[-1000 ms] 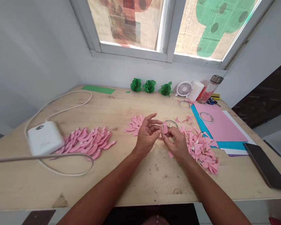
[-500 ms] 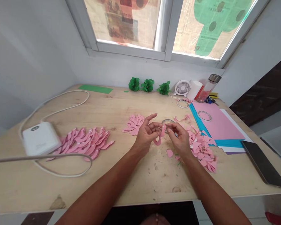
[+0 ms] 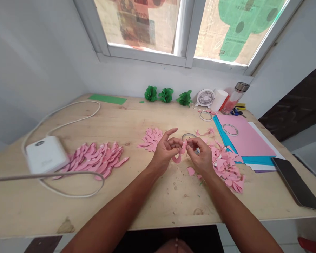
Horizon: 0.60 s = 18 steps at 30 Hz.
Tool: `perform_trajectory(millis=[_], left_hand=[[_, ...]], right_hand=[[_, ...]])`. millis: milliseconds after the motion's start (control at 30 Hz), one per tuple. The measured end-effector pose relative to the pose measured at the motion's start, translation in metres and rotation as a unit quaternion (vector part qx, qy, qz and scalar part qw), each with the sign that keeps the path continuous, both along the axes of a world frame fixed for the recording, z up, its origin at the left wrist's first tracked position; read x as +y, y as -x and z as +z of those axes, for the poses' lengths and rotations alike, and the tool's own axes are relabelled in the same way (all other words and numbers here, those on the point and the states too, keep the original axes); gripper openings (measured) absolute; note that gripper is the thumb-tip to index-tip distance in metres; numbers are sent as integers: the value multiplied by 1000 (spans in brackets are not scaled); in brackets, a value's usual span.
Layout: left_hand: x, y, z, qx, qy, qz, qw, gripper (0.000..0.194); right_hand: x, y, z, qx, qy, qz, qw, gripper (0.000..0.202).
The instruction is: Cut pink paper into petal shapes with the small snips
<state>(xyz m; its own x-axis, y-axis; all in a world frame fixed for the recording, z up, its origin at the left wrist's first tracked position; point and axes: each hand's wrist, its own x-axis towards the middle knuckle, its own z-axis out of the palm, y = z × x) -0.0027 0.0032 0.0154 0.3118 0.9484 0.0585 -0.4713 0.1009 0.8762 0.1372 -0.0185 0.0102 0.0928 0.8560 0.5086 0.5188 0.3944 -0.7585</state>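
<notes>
At the far left, a white power bank (image 3: 46, 154) is laid on the wooden table (image 3: 137, 211), with a pale cable (image 3: 68, 194) looped around and near it. Just to its right, curved pink pieces (image 3: 94, 158) are heaped, and a flat green paper strip (image 3: 107, 99) is placed on the far side. Farther right, a smaller pink cluster (image 3: 150, 138) is set just beyond the left hand, and three green paper ornaments (image 3: 165, 95) are lined up by the wall.

Near the middle, a curved pink strip (image 3: 177, 160) is pinched between the thumb and fingers of the left hand (image 3: 167, 149). Its long axis is run from a pale-tipped far end toward the near side, where it is bent leftward below the left thumb. The far end is faced by the right hand (image 3: 200, 153), whose fingertips are drawn together just beside it; whether that end, or anything small, is gripped there cannot be told. The bend is closer to the left hand, the pale tip closer to the right fingertips.

Beyond the hands, a tape ring (image 3: 189, 136) is partly hidden. To the right, pink scraps (image 3: 226, 167) are piled, followed by stacked coloured sheets (image 3: 249, 144) and a dark phone (image 3: 297, 182).
</notes>
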Motion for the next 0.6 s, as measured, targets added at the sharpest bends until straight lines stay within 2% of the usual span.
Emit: perform_trajectory(millis=[167,300,467,600], left_hand=[[0,-1,-1,2,-2,-1,1000,68],[2,-1,-3,15,-10,26,999,65],[6,0,-9,38,-8,120,992,56],[9,2,-11,43,-3,205,978,50]], right_hand=[[-1,0,2,-19,1,7,1000,8],[-1,0,1,-20,21,7,1000,9],[6,-3,-9,98,83,26,991,10],[8,-4,-11,165,132,87,974,11]])
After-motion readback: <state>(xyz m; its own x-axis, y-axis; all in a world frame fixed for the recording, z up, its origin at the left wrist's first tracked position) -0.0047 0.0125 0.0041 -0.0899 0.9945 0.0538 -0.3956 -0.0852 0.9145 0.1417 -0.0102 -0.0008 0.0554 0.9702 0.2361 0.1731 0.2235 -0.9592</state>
